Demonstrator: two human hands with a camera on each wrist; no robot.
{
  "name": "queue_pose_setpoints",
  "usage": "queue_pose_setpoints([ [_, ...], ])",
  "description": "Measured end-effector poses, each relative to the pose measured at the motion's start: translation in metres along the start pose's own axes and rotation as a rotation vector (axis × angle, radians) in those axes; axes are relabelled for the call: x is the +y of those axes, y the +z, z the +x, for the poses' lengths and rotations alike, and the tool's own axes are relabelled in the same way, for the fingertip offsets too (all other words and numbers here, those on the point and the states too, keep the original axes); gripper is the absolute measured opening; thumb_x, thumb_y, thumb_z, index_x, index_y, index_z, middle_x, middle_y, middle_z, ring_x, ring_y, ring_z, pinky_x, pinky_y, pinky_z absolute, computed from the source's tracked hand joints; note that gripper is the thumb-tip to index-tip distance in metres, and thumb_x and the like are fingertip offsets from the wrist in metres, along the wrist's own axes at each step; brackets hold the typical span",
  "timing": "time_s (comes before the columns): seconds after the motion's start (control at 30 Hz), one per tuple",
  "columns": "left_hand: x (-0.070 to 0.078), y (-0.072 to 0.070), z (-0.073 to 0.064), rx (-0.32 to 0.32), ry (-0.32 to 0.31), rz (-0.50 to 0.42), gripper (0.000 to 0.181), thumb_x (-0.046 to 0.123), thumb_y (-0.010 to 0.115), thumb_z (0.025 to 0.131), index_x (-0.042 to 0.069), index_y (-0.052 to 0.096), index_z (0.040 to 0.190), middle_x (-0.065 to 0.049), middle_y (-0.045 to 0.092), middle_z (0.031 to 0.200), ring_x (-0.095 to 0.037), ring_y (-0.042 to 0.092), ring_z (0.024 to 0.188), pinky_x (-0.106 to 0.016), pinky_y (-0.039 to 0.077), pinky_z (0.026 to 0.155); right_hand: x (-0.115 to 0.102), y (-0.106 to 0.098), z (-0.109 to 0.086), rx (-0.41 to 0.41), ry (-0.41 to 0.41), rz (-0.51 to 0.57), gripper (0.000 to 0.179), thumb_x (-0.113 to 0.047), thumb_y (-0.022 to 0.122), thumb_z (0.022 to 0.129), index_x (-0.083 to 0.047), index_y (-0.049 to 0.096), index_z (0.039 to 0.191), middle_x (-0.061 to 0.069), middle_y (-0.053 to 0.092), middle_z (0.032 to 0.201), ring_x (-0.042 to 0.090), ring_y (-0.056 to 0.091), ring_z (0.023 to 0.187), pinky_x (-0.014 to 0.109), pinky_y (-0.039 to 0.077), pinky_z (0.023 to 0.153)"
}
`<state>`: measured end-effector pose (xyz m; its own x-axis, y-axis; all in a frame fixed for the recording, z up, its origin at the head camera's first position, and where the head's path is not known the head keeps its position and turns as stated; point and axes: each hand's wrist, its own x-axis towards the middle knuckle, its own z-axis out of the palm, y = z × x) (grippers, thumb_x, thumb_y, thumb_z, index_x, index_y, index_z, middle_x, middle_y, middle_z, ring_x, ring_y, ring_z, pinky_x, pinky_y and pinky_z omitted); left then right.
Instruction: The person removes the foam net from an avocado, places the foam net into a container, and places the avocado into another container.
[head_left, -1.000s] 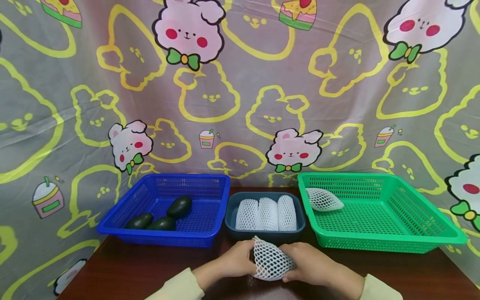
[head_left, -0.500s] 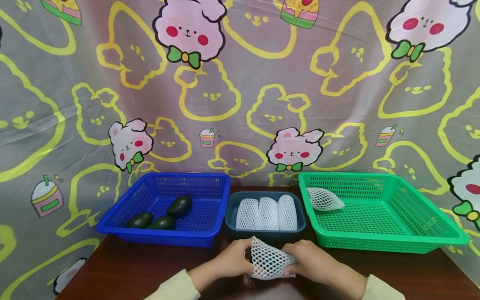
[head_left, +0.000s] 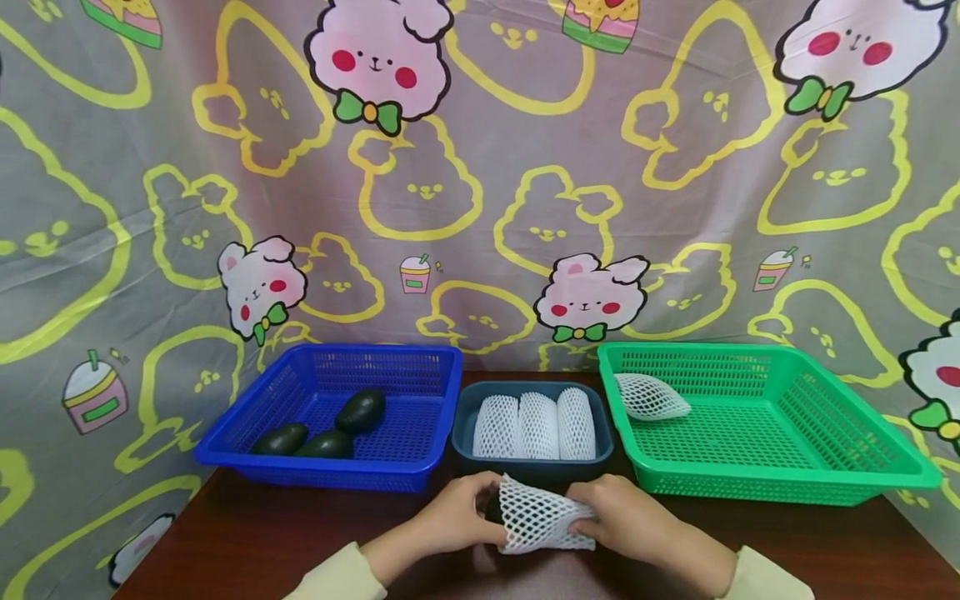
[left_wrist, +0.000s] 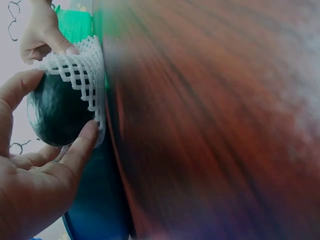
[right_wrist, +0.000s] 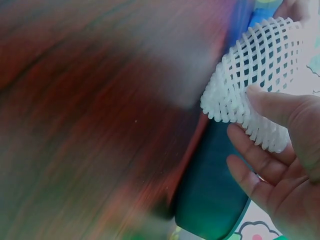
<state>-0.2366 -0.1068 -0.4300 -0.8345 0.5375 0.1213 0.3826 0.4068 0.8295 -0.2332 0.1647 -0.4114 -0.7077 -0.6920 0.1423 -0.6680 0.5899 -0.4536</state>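
A dark green avocado [left_wrist: 57, 110] sits partly inside a white foam fruit net [head_left: 543, 517], its bare rounded end facing my left hand. My left hand [head_left: 463, 512] grips the avocado at the net's open mouth, fingers and thumb on opposite sides, the fingertips right at the mesh edge. At the other end, my right hand [head_left: 626, 517] pinches the flattened tail of the net between thumb and fingers; the right wrist view shows the thumb [right_wrist: 272, 105] lying on the mesh. Much of the avocado is hidden by the mesh.
Behind the hands stands a dark blue-grey tub [head_left: 525, 471] with several rolled foam nets [head_left: 536, 425]. To its left is a blue basket [head_left: 330, 479] with loose avocados [head_left: 360, 411]. A green basket [head_left: 750, 483] on the right holds a netted fruit [head_left: 651, 397]. All rest on a dark wooden table [head_left: 247, 533].
Both hands have drifted slightly apart, the left one moving left. More of the avocado's dark end shows at the net's mouth, and the net's right end looks flatter and more stretched.
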Motion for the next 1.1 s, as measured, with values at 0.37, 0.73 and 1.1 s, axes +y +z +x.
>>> queue_pose_setpoints([
  [0.37, 0.001, -0.011, -0.009, 0.016, -0.016, -0.101, 0.052, 0.012, 0.084, 0.069, 0.002, 0.061, 0.114, -0.002, 0.064, 0.101, -0.009, 0.062, 0.089, -0.023, 0.052, 0.075, 0.002, -0.006, -0.003, 0.018, -0.020, -0.045, 0.013, -0.019, 0.078, 0.082, -0.017, 0.068, 0.090, -0.016, 0.063, 0.081, -0.003, 0.054, 0.068, 0.023, 0.049, 0.059],
  [0.73, 0.002, -0.014, -0.011, 0.015, -0.032, -0.126, 0.053, 0.012, 0.084, 0.070, 0.002, 0.060, 0.116, -0.003, 0.063, 0.103, -0.011, 0.063, 0.089, -0.023, 0.052, 0.075, -0.011, -0.011, 0.007, -0.030, 0.037, -0.106, 0.045, -0.043, 0.080, 0.077, -0.015, 0.066, 0.110, -0.014, 0.062, 0.096, 0.001, 0.054, 0.080, 0.030, 0.051, 0.072],
  [1.1, 0.002, -0.014, -0.015, 0.014, -0.032, -0.130, 0.053, 0.013, 0.084, 0.070, 0.000, 0.060, 0.116, -0.003, 0.063, 0.101, -0.011, 0.063, 0.090, -0.023, 0.052, 0.075, -0.027, -0.009, 0.020, -0.043, -0.030, -0.202, 0.035, -0.035, 0.083, 0.076, -0.015, 0.068, 0.101, -0.013, 0.062, 0.090, 0.001, 0.054, 0.077, 0.029, 0.050, 0.069],
])
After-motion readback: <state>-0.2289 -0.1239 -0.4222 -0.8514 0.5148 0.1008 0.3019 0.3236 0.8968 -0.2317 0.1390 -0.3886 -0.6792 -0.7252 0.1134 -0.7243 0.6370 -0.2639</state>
